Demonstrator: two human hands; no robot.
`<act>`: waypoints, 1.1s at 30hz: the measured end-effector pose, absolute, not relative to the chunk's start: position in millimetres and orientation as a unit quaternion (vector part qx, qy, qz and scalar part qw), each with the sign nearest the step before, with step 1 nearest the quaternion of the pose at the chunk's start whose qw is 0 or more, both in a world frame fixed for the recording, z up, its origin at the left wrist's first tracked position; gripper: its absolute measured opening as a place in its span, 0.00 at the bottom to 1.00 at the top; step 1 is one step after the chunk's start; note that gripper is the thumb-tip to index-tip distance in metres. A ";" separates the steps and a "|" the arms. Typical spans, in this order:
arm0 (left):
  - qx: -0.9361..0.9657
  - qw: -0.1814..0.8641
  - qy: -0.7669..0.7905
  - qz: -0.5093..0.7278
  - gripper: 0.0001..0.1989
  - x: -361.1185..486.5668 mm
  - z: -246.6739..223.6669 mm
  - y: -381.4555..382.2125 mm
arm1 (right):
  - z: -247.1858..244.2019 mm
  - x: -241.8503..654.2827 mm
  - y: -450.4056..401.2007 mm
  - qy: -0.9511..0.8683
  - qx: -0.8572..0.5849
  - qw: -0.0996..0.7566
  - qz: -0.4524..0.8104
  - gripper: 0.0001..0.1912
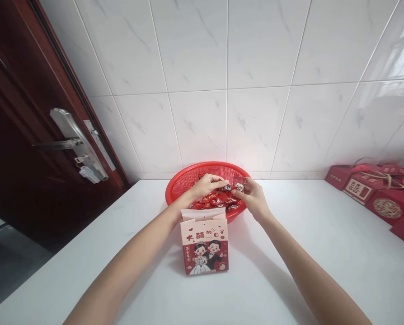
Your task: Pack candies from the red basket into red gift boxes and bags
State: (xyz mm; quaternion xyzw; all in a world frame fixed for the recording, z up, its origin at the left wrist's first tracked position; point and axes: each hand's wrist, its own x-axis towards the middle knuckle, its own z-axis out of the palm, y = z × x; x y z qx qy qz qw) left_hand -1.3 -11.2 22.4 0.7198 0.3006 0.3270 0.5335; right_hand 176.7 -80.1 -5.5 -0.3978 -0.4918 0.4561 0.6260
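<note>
A red plastic basket (pixel 170 192) with a perforated wall stands against the tiles, holding many red-wrapped candies (pixel 215 197). Over it, my left hand (pixel 205 186) pinches a small dark-wrapped candy (pixel 227 188) between thumb and fingers. At the basket's right side my right hand (pixel 255 198) is closed on a red, partly clear candy packet (pixel 240 184). In front of the basket, below both hands, an upright red and pink paper gift box (pixel 205 248) shows a cartoon bride and groom. Its top flaps stand up and apart; the inside is hidden from me.
Several red gift boxes (pixel 374 194) with twine handles sit at the right end of the white table (pixel 147 289). Behind rises a tiled wall (pixel 198 126). On the left is a dark wooden door (pixel 22 117) with a metal handle (pixel 58 144) and hanging keys.
</note>
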 end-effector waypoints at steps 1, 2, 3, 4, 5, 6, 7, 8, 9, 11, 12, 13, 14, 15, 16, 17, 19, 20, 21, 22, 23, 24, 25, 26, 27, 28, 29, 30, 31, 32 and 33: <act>0.714 0.540 0.301 0.328 0.28 -0.9 22.3 -10.6 | -5.4 176.9 -79.8 -0.482 -0.401 0.630 0.459 0.20; 0.708 0.547 0.302 0.328 0.29 -0.7 22.3 -10.0 | -5.4 177.3 -79.5 -0.474 -0.403 0.633 0.460 0.21; 0.703 0.552 0.303 0.329 0.30 -0.6 22.4 -9.3 | -5.6 177.7 -79.1 -0.468 -0.405 0.636 0.461 0.21; 0.699 0.556 0.305 0.330 0.30 -0.6 22.4 -8.7 | -5.9 178.3 -78.7 -0.464 -0.407 0.638 0.460 0.21; 0.696 0.558 0.307 0.330 0.29 -0.8 22.4 -8.1 | -6.2 178.9 -78.4 -0.460 -0.408 0.640 0.460 0.21; 0.695 0.559 0.308 0.331 0.29 -0.9 22.3 -7.5 | -6.5 179.4 -78.1 -0.457 -0.410 0.641 0.460 0.21; 0.694 0.559 0.308 0.332 0.28 -0.9 22.0 -6.9 | -6.6 179.9 -78.0 -0.455 -0.411 0.642 0.460 0.21; 0.694 0.558 0.307 0.335 0.28 -0.7 21.6 -6.3 | -6.6 180.2 -78.0 -0.454 -0.412 0.642 0.460 0.21; 0.695 0.556 0.306 0.339 0.28 -0.3 21.1 -5.8 | -6.3 180.4 -78.0 -0.454 -0.412 0.642 0.460 0.21; 0.697 0.547 0.303 0.351 0.28 1.0 20.2 -5.0 | -5.2 180.5 -78.4 -0.456 -0.412 0.639 0.463 0.21; 0.699 0.542 0.302 0.357 0.28 1.7 19.9 -4.8 | -4.4 180.5 -78.6 -0.458 -0.411 0.636 0.465 0.22; 0.700 0.536 0.302 0.362 0.28 2.4 19.7 -4.8 | -3.7 180.5 -78.7 -0.461 -0.410 0.632 0.468 0.22; 0.702 0.530 0.303 0.367 0.27 3.0 19.8 -4.9 | -3.1 180.4 -78.8 -0.465 -0.409 0.628 0.471 0.23; 0.704 0.525 0.303 0.371 0.27 3.5 20.0 -5.2 | -2.7 180.3 -78.8 -0.470 -0.407 0.624 0.474 0.24; 0.706 0.520 0.303 0.374 0.26 3.9 20.3 -5.6 | -2.6 180.3 -78.7 -0.475 -0.405 0.620 0.475 0.25; 0.708 0.517 0.302 0.375 0.26 4.1 20.8 -6.1 | -2.7 180.3 -78.5 -0.480 -0.405 0.616 0.475 0.26; 0.712 0.513 0.299 0.374 0.26 4.6 21.5 -7.0 | -3.5 180.6 -78.1 -0.489 -0.408 0.609 0.474 0.27; 0.714 0.513 0.297 0.372 0.26 4.8 21.8 -7.3 | -3.9 180.8 -77.9 -0.490 -0.409 0.607 0.474 0.27; 0.715 0.514 0.296 0.371 0.26 5.1 22.0 -7.4 | -4.3 181.2 -77.8 -0.490 -0.409 0.606 0.475 0.26; 0.714 0.515 0.295 0.370 0.26 5.3 22.0 -7.4 | -4.5 181.6 -77.7 -0.488 -0.408 0.606 0.477 0.26; 0.713 0.517 0.294 0.370 0.26 5.4 21.9 -7.2 | -4.5 182.1 -77.6 -0.486 -0.406 0.607 0.480 0.25; 0.712 0.520 0.294 0.369 0.27 5.4 21.7 -6.9 | -4.4 182.6 -77.6 -0.484 -0.405 0.608 0.482 0.25; 0.711 0.522 0.293 0.369 0.27 5.2 21.5 -6.5 | -4.2 183.2 -77.6 -0.483 -0.403 0.609 0.483 0.25; 0.711 0.524 0.292 0.367 0.27 4.8 21.3 -6.1 | -3.8 183.7 -77.7 -0.483 -0.402 0.609 0.485 0.25; 0.710 0.527 0.291 0.366 0.27 4.2 21.0 -5.7 | -3.5 184.3 -77.8 -0.484 -0.401 0.607 0.486 0.24; 0.710 0.529 0.290 0.363 0.26 3.5 20.8 -5.3 | -3.2 184.9 -77.9 -0.486 -0.399 0.606 0.487 0.24; 0.709 0.532 0.289 0.361 0.26 2.7 20.5 -4.8 | -3.1 185.4 -78.0 -0.488 -0.397 0.604 0.489 0.24; 0.709 0.535 0.288 0.359 0.25 1.7 20.2 -4.3 | -3.1 185.8 -78.1 -0.490 -0.394 0.603 0.491 0.24; 0.709 0.537 0.286 0.358 0.25 0.8 20.0 -3.8 | -3.2 186.1 -78.1 -0.494 -0.391 0.602 0.491 0.24; 0.709 0.538 0.284 0.357 0.24 0.0 19.7 -3.3 | -3.4 186.3 -78.1 -0.497 -0.389 0.600 0.491 0.24; 0.709 0.539 0.282 0.357 0.23 -0.7 19.5 -2.9 | -3.6 186.3 -78.1 -0.501 -0.388 0.598 0.491 0.24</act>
